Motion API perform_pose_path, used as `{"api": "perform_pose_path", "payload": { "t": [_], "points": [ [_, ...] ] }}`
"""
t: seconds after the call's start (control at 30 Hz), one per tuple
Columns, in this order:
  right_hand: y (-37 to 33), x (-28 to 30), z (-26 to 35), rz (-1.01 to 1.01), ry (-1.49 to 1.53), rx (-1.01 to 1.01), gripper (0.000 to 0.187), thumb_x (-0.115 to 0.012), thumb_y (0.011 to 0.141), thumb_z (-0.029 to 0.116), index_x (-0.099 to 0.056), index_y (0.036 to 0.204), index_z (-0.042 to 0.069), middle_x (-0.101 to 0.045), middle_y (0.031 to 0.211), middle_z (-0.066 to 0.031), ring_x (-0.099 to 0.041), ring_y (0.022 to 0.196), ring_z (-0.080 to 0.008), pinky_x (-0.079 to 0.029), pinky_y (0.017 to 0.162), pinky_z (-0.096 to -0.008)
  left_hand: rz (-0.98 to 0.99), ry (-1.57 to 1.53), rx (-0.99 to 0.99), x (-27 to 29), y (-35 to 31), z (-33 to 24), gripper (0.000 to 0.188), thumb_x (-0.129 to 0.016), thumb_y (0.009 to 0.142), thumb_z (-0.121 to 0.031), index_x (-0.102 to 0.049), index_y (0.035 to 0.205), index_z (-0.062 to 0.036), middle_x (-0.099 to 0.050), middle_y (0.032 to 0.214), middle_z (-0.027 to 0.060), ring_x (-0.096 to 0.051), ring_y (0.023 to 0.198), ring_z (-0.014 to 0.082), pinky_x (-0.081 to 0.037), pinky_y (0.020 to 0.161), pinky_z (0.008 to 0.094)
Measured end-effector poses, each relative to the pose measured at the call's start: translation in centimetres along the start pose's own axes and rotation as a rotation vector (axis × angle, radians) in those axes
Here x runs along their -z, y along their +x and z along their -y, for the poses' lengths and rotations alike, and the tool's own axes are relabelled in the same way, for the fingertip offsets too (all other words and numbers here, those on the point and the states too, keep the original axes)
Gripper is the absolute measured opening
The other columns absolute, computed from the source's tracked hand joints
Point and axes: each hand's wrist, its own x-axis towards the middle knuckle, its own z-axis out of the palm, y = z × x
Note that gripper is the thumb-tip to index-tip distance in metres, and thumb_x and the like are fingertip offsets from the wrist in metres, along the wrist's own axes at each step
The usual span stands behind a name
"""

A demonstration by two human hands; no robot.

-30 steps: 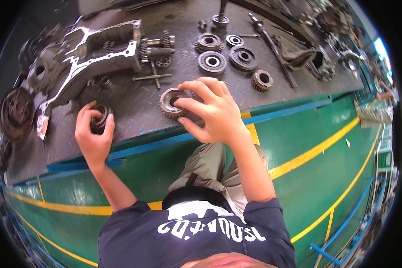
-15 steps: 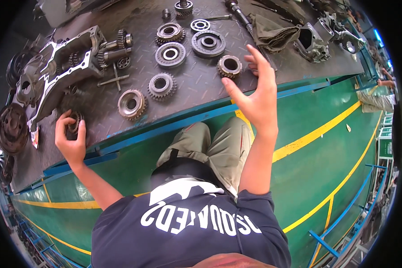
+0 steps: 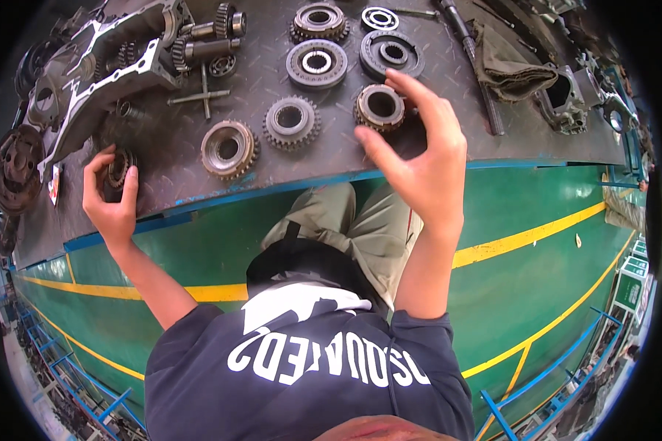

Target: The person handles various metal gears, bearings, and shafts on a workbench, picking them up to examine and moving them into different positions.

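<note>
At the table's left front, my left hand [image 3: 112,202] is closed round a small dark gear [image 3: 119,170], thumb on one side and fingers on the other. My right hand [image 3: 423,158] is open, its thumb and forefinger spread on either side of a toothed ring gear [image 3: 396,110] lying on the table; a firm grip does not show. Left of that gear lie a grey gear [image 3: 273,123] and a brass-toned synchronizer gear [image 3: 210,151]. Behind them are a synchronizer hub [image 3: 299,65], a wider ring-shaped hub [image 3: 408,45] and a stacked gear [image 3: 318,34].
A gearbox housing [image 3: 118,84] with shafts stands at the left, near a cross-shaped metal tool [image 3: 205,96]. A bearing [image 3: 379,18] lies far back. To the right are a long shaft [image 3: 485,95], a cloth [image 3: 511,70] and a metal casting [image 3: 565,103]. The steel table [image 3: 169,165] has a blue front edge.
My right hand has come closer to the ring gear, its fingers now beside it. My left hand stays round the dark gear. The whole view has shifted.
</note>
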Motion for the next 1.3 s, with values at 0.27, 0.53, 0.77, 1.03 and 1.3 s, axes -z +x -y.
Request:
{"api": "perform_pose_path", "payload": {
  "t": [0.27,0.53,0.77,1.03,1.3],
  "points": [
    [-0.7,-0.5,-0.4,-0.055,0.11,-0.078,0.069,-0.093,0.082,0.017,-0.074,0.148,0.012,-0.085,0.127,-0.0065,-0.078,0.11,-0.0246,-0.061,0.102,-0.0401,-0.041,0.011,-0.039,-0.7,0.2,-0.1,0.036,-0.087,0.096,-0.007,-0.074,0.128,0.0024,-0.082,0.131,0.0136,-0.076,0.116,0.0213,-0.058,0.109,0.0359],
    [-0.8,-0.5,0.2,-0.091,0.127,-0.119,0.067,-0.094,0.082,0.023,-0.074,0.145,0.012,-0.079,0.12,-0.0085,-0.075,0.107,-0.0285,-0.061,0.097,-0.0425,-0.06,0.015,-0.039,-0.2,0.0,-0.2,0.038,-0.089,0.096,-0.011,-0.075,0.129,0.0011,-0.083,0.127,0.0129,-0.079,0.114,0.0217,-0.059,0.108,0.0359],
    [-0.9,0.7,0.4,-0.036,-0.078,-0.158,0.068,-0.094,0.082,0.018,-0.074,0.147,0.012,-0.079,0.124,-0.0092,-0.065,0.114,-0.031,-0.057,0.104,-0.0432,-0.055,0.067,-0.053,-0.8,0.0,-0.3,0.037,-0.089,0.097,-0.015,-0.077,0.129,-0.0005,-0.083,0.123,0.0117,-0.079,0.113,0.023,-0.059,0.107,0.0365],
    [-0.4,3.1,-0.2,-0.051,0.13,-0.042,0.08,-0.089,0.081,0.01,-0.067,0.158,0.011,-0.078,0.128,-0.01,-0.064,0.127,-0.0319,-0.055,0.109,-0.0444,-0.028,0.05,-0.055,-0.2,0.1,0.1,0.038,-0.086,0.098,-0.01,-0.077,0.133,0.0003,-0.081,0.128,0.0115,-0.076,0.118,0.0232,-0.057,0.109,0.0365],
    [-0.6,5.9,-0.4,-0.095,0.05,-0.207,0.071,-0.08,0.083,-0.001,-0.072,0.153,0.009,-0.079,0.133,-0.0104,-0.074,0.12,-0.0239,-0.057,0.106,-0.0404,-0.006,0.018,-0.021,0.0,0.0,-0.4,0.039,-0.084,0.099,-0.008,-0.075,0.136,0.0018,-0.08,0.132,0.0125,-0.075,0.122,0.0237,-0.056,0.112,0.0373]
  ]
}}
